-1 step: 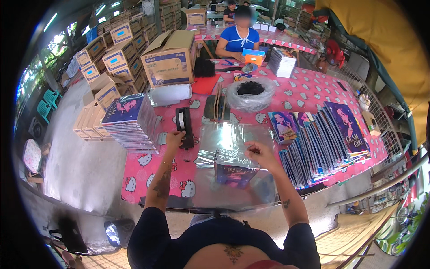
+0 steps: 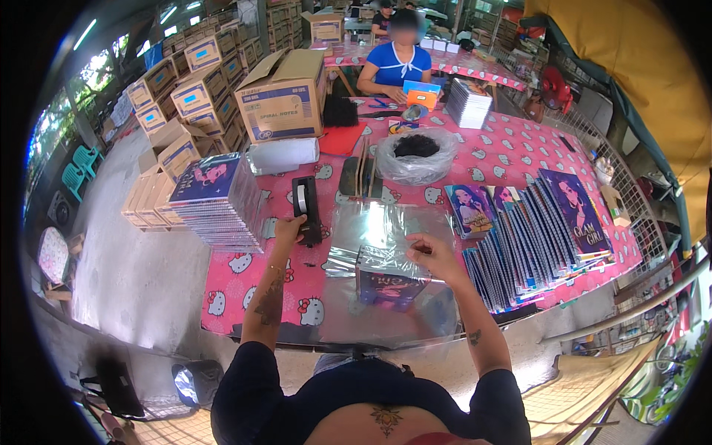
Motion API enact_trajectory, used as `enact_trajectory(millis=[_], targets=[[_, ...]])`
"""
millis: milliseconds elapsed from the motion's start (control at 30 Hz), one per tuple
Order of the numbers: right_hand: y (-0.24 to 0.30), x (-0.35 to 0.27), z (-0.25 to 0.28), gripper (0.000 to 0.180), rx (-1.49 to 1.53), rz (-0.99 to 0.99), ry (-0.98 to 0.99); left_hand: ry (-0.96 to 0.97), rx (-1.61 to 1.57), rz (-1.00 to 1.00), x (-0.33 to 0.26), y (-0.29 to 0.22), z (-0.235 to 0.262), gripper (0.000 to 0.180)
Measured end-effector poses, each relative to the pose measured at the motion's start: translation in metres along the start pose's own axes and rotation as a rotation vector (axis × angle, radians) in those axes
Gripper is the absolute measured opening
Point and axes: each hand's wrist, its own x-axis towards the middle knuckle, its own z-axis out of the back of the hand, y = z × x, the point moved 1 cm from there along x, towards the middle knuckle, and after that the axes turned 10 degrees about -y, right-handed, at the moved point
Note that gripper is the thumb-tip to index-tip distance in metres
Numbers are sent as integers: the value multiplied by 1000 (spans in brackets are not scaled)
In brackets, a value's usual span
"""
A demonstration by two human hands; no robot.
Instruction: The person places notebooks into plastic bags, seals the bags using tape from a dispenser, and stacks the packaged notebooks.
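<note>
At the near end of a black tape dispenser (image 2: pixel 306 211) with a pale roll, my left hand (image 2: pixel 291 228) has its fingers closed on the side. Right of it, in front of me, lies a notebook with a dark purple cover (image 2: pixel 391 285), partly under a clear plastic sleeve (image 2: pixel 356 230) that shines with glare. Above the sleeve's right part hovers my right hand (image 2: pixel 432 254), fingers curled together. Whether something small is pinched in them I cannot make out. More clear plastic (image 2: pixel 341 315) spreads at the table's near edge.
Wrapped notebooks (image 2: pixel 222 208) form a stack at left; spiral notebooks (image 2: pixel 519 233) lie fanned at right. Beyond are a white roll (image 2: pixel 283 156), a plastic bag with black contents (image 2: pixel 417 157) and a cardboard box (image 2: pixel 282 107). Across the table, a person (image 2: pixel 399 67) holds an orange-and-blue item.
</note>
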Motion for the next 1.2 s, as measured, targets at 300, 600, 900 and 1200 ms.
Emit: enact_trajectory(millis=[300, 600, 900, 1200], targets=[[3, -4, -1, 35, 56, -8, 26, -109, -453, -70, -42, 71, -5, 16], [16, -10, -9, 35, 11, -20, -31, 574, 362, -1109, -118, -143, 6, 20], [16, -7, -9, 40, 16, -45, -34, 1688, 931, -494, -94, -100, -157, 60], [-18, -62, -6, 68, 300, 117, -251, 1327, -335, -44, -83, 6, -45, 81]])
